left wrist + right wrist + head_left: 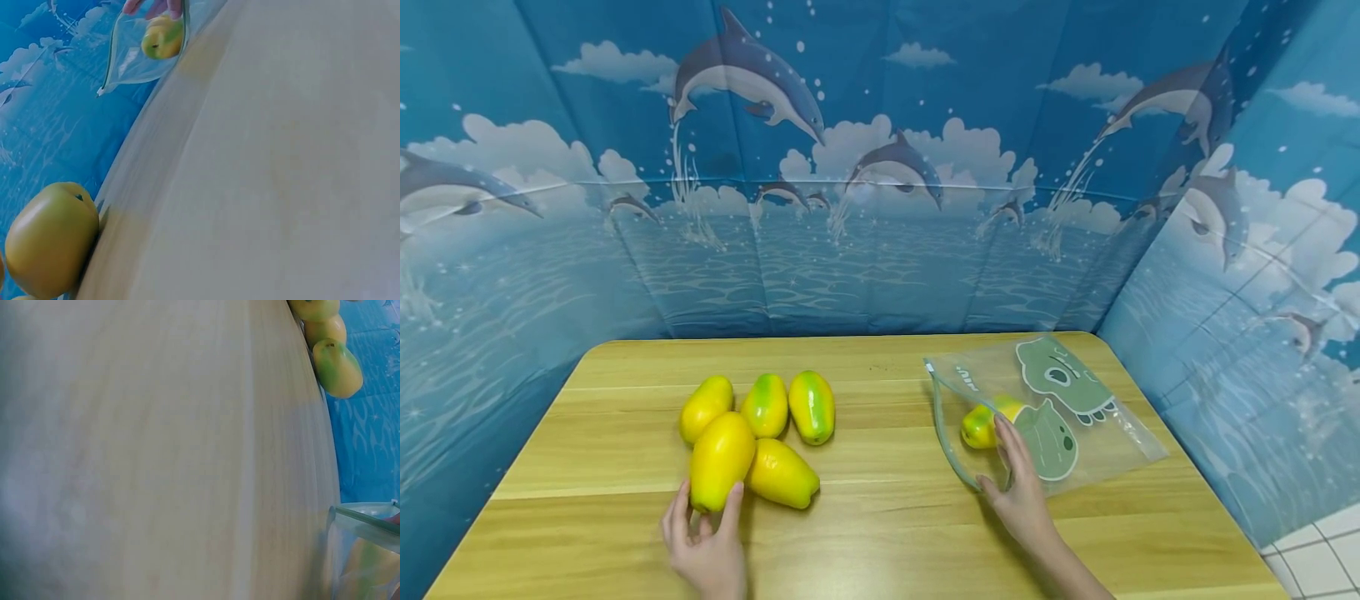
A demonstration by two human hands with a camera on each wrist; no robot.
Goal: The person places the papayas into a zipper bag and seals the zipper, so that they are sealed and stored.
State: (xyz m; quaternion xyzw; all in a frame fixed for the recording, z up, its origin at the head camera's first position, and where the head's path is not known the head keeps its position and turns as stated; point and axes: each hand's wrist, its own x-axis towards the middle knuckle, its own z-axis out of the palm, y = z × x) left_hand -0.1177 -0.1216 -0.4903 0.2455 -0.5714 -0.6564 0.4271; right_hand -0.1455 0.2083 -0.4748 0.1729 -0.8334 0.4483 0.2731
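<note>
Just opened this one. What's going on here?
A person's left hand grips a yellow fruit, with four others lying close by on the wooden table. Their right hand is at the open mouth of a clear bag with a green cartoon print; one yellow-green fruit is already inside.

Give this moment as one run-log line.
left hand: grips yellow fruit; right hand: touches clear bag; inside bag: one fruit; on table: four more fruits
</note>
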